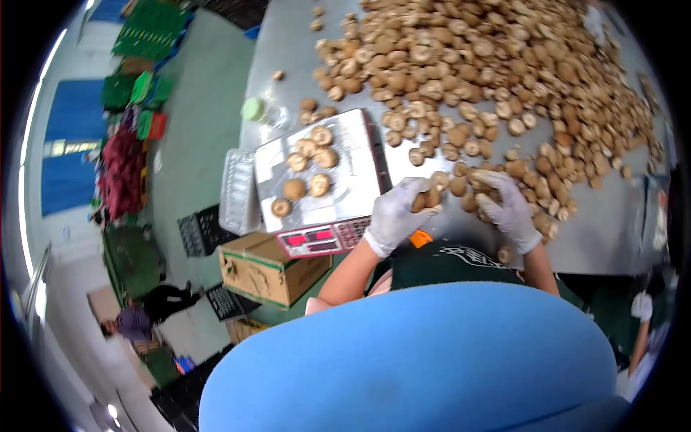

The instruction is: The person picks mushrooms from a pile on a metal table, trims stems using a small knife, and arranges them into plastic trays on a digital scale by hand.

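Note:
My left hand, in a white glove, holds a brown mushroom between thumb and fingers, just right of the digital scale. My right hand, also gloved, is at the near edge of the mushroom pile, with its thumb and fingers around a mushroom. On the scale a clear tray carries several mushrooms, most of them to its upper side. Red digits glow on the scale's front panel.
Left of the scale is a stack of clear plastic trays. A green-lidded jar stands behind it. A cardboard box sits below the table edge. At right, a co-worker's gloved hand shows; another person is far left.

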Motion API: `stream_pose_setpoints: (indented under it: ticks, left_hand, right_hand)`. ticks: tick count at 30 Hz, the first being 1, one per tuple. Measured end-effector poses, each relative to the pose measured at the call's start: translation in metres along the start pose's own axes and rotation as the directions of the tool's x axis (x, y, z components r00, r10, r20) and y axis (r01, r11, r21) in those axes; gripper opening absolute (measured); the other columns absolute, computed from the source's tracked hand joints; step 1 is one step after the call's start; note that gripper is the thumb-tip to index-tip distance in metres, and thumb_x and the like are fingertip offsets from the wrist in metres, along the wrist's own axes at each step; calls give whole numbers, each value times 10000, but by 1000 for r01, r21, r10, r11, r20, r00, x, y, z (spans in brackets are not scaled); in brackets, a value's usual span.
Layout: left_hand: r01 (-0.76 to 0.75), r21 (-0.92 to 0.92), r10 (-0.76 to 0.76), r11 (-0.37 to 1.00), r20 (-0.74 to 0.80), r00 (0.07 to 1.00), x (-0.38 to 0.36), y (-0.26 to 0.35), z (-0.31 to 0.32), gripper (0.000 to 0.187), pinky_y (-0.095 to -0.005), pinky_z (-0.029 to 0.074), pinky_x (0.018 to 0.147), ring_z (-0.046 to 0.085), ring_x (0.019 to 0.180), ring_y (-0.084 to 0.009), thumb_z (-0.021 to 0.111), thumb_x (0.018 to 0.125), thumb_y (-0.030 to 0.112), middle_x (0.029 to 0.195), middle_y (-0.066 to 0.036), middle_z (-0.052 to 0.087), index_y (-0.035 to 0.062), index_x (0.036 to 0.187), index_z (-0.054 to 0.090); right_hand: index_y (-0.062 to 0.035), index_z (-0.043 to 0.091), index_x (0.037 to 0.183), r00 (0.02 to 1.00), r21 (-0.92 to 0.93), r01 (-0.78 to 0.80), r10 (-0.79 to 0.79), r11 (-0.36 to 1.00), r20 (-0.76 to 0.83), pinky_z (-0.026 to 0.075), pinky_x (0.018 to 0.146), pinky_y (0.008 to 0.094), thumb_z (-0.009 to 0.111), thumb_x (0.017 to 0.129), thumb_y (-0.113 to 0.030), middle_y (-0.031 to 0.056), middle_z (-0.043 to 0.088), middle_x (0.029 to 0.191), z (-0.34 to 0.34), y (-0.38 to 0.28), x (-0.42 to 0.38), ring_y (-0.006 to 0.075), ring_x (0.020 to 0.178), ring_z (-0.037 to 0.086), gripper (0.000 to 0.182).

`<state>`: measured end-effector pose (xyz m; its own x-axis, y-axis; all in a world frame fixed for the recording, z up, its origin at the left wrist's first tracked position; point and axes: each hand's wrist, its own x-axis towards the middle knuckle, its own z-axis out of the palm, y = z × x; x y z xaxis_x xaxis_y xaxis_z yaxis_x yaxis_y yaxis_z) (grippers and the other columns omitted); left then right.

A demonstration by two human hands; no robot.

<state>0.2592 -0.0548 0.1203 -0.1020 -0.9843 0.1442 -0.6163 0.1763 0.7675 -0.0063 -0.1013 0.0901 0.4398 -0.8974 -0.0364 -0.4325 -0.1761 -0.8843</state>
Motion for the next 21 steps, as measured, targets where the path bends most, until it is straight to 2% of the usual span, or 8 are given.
stream_pose_setpoints:
  ticks: [3, 7, 10, 12, 15, 18, 19, 21]
  left_hand:
    - [47, -162, -30, 986, 111, 993, 2, 16, 16, 520, -307, 563, 835, 706, 933, -237, 875, 706, 108, 1032, -108, 706, 66, 1183, 670]
    - [-152, -207, 168, 966, 61, 984, 4, 27, 38, 526, -303, 563, 827, 703, 894, -215, 878, 728, 134, 1033, -117, 707, 63, 1206, 669]
    - [-149, 98, 165, 984, -191, 968, 7, 10, 3, 502, -312, 578, 784, 700, 867, -239, 873, 757, 204, 1052, -116, 699, 82, 1195, 659]
    - [38, 253, 90, 967, -474, 876, 4, -27, -35, 468, -312, 561, 724, 655, 791, -219, 865, 778, 186, 969, -86, 674, 56, 1176, 656]
    - [256, 346, 77, 903, -715, 695, -2, -58, -94, 447, -395, 498, 903, 605, 1063, -279, 797, 853, 220, 1157, -171, 630, 53, 1236, 638]
    - [330, 602, -87, 727, -396, 914, -16, -70, -119, 475, -445, 443, 995, 564, 1133, -336, 688, 932, 313, 1250, -205, 587, 65, 1327, 595]
    - [201, 557, -18, 806, -317, 948, -23, -86, -117, 521, -487, 404, 1027, 530, 1169, -382, 606, 968, 371, 1324, -222, 539, 74, 1391, 547]
    - [276, 795, 53, 541, -359, 932, -23, -68, -100, 525, -502, 371, 1053, 481, 1230, -392, 647, 946, 331, 1380, -228, 484, 81, 1395, 539]
  right_hand:
    - [-74, 563, 1355, 979, 474, -187, 126, 861, 158, 480, 967, 320, 625, 978, -286, 99, 598, 1241, 12, -20, -3, 187, 1121, 581, 437]
    - [-84, 572, 1349, 875, 693, -481, 248, 537, 415, 526, 697, 255, 574, 999, -346, 49, 658, 1121, 25, -11, -12, 105, 823, 627, 437]
    - [-48, 576, 1312, 850, 614, -523, 304, 591, 431, 509, 706, 247, 605, 955, -343, 50, 653, 1159, 8, -21, -12, 116, 849, 611, 465]
    - [-42, 590, 1289, 877, 585, -480, 372, 653, 304, 518, 726, 241, 578, 948, -203, 53, 674, 1103, -8, -18, -18, 112, 846, 623, 378]
    - [-54, 614, 1223, 947, 419, -276, 319, 865, -34, 517, 756, 241, 606, 924, -191, 41, 679, 1086, -30, 12, -31, 112, 859, 643, 329]
    - [-38, 621, 1185, 933, 465, -249, 340, 849, -121, 506, 835, 261, 607, 909, -164, 44, 669, 1080, -54, 19, -35, 121, 930, 627, 303]
    - [-35, 629, 1165, 924, 451, -211, 328, 867, -198, 490, 875, 268, 602, 908, -150, 44, 666, 1076, -59, 18, -37, 122, 972, 612, 283]
    - [-31, 638, 1145, 908, 435, -176, 316, 883, -274, 473, 915, 274, 596, 906, -136, 44, 663, 1071, -61, 21, -39, 122, 1014, 598, 264]
